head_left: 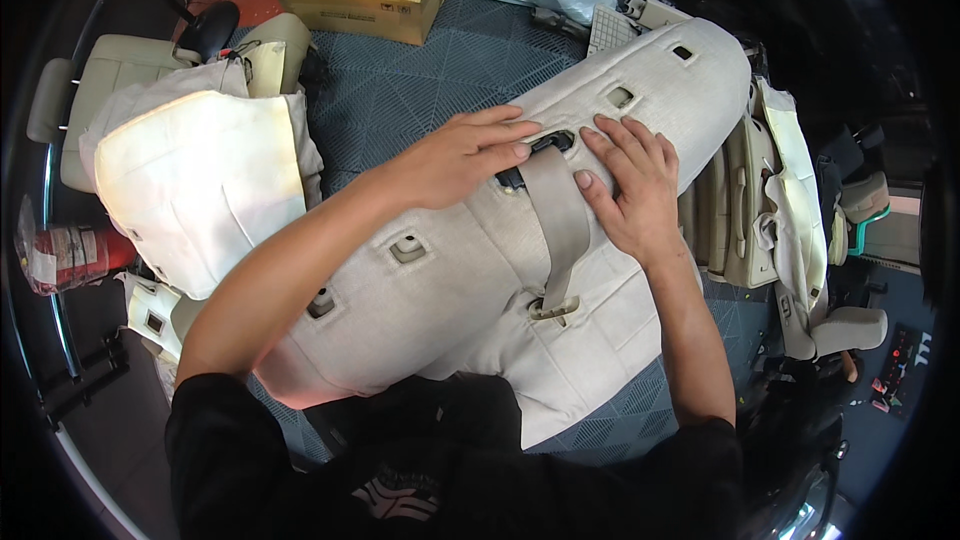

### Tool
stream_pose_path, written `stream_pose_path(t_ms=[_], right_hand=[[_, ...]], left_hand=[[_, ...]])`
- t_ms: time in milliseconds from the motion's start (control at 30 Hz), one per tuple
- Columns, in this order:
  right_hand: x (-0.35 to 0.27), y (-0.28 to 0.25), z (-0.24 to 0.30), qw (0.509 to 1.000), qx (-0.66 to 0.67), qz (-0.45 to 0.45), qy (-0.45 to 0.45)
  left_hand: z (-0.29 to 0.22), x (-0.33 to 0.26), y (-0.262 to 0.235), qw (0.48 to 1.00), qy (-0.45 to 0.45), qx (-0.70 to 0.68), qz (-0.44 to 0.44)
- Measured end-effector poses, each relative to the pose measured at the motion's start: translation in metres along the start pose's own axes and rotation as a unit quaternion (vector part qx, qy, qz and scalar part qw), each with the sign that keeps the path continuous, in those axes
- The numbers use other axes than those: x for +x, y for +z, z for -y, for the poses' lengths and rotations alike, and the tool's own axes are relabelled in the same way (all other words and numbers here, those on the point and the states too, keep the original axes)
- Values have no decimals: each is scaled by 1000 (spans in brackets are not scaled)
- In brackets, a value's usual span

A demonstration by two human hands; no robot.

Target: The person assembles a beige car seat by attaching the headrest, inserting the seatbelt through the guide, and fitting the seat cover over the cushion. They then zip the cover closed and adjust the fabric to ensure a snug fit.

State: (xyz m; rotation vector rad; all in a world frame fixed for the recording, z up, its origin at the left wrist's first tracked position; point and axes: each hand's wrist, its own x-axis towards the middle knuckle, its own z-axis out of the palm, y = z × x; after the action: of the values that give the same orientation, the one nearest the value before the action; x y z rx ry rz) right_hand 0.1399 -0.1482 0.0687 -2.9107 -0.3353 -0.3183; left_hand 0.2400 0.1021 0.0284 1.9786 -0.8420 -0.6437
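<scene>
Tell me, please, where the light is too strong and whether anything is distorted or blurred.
Head view: pale panel at left nearly washes out; head view: glare spots at upper right; head view: fisheye gives a black rounded border, and the pale strip at lower left seems bowed; head view: left hand and right hand look fairly sharp.

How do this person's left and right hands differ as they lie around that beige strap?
The left hand lies left of the beige strap; the right hand lies right of it. The left hand's fingers point rightward, while the right hand's point mostly away from the person. Both are bare, open and over the pale seat piece.
</scene>
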Motion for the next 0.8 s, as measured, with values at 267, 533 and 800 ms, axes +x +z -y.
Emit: stream_pose_path(t_ms=[267,533,800], right_hand=[[16,4,-10,990,102,-29,90],[23,2,-20,980,137,14,140],[8,15,14,995,22,31,93]], left_hand=[[-16,64,3,996,-53,-28,62],[-7,91,12,993,-53,-74,77],[3,91,18,988,-52,-132,67]])
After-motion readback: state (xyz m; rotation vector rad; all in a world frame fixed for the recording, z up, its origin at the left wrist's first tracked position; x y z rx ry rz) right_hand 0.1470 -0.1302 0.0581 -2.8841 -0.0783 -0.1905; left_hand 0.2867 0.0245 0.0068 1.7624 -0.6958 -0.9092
